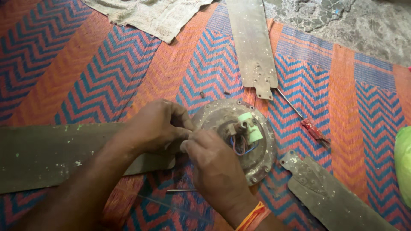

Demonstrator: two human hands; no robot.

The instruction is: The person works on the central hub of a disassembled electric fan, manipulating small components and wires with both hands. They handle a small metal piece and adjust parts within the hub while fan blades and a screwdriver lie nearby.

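Observation:
A round grey ceiling fan motor housing (261,158) lies on the woven mat, with a pale green capacitor (251,126) and red and blue wires (240,146) on top. My left hand (156,126) and my right hand (214,164) meet at the housing's left rim, fingertips pinched together over something too small to make out. A dusty fan blade (51,154) lies under my left forearm, its end by the housing. An orange thread band sits on my right wrist.
A second blade (252,42) points in from the top, a third (329,196) from the bottom right. A red-handled screwdriver (306,122) lies right of the housing. A thin metal rod (182,190), small screws (202,94), a cloth (150,15) and a green bag (403,162) lie around.

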